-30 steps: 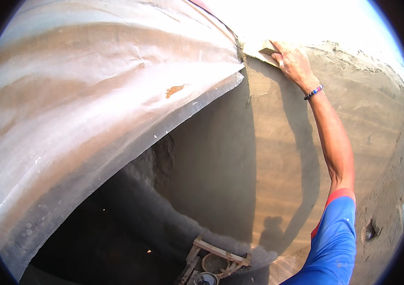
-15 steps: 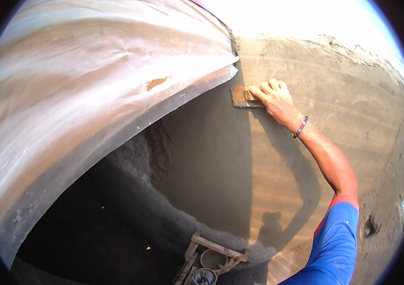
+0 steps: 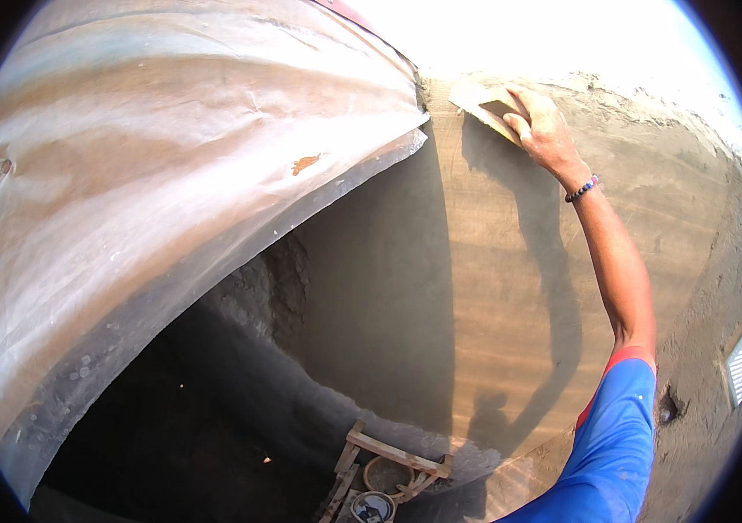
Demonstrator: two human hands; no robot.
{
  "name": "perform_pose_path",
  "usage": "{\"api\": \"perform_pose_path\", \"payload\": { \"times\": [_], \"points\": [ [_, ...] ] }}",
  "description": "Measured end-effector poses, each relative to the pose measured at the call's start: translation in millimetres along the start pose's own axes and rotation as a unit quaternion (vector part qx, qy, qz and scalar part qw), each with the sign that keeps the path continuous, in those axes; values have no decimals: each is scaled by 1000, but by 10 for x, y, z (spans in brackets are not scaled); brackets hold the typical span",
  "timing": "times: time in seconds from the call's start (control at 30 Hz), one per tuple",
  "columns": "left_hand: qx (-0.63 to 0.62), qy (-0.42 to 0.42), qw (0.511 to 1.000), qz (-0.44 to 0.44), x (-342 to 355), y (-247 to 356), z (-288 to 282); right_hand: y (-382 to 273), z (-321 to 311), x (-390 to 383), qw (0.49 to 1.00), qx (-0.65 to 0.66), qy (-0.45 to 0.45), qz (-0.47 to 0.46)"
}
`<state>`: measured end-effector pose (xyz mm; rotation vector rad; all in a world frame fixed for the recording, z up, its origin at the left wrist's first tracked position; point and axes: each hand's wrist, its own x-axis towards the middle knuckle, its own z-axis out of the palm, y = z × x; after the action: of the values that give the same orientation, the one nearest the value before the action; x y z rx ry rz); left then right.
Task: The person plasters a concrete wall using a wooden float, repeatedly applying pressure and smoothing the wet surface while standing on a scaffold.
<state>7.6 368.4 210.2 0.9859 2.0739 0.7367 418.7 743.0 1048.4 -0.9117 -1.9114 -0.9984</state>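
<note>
My right hand (image 3: 549,131) is raised near the top of a plastered wall (image 3: 510,322), fingers wrapped round the handle of a wooden float (image 3: 479,101). The float lies slanted by the wall's upper left part, with its shadow just below. Whether its whole face touches the plaster I cannot tell. A beaded bracelet (image 3: 582,188) circles my right wrist, and the arm comes up in a blue sleeve with a red cuff. My left hand is out of the picture.
A pale plastic sheet (image 3: 162,157) hangs across the upper left, its edge meeting the wall near the float. Below, in shade, stands a wooden frame (image 3: 401,453) with a round container (image 3: 388,475) and a white bucket (image 3: 373,508). A hole (image 3: 669,408) marks the wall at right.
My right hand has moved up and slightly right along the wall with the float. The float was level before and is now tilted. The sheet's folds have shifted.
</note>
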Motion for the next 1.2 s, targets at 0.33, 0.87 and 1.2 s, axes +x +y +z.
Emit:
{"api": "perform_pose_path", "payload": {
  "times": [0.33, 0.87, 1.2],
  "points": [
    [-7, -3, 1000, -15, -60, -56, -23, -319, 474, -836, 960, -133, -190, -158],
    [-83, -10, 995, -59, -418, -30, 111, -82, 423, 508, 978, -158, -50, -124],
    [-56, 105, 713, 691, -1024, 5148, -1764, -340, 262, -918, 937, -104, -295, -156]
  ]
}}
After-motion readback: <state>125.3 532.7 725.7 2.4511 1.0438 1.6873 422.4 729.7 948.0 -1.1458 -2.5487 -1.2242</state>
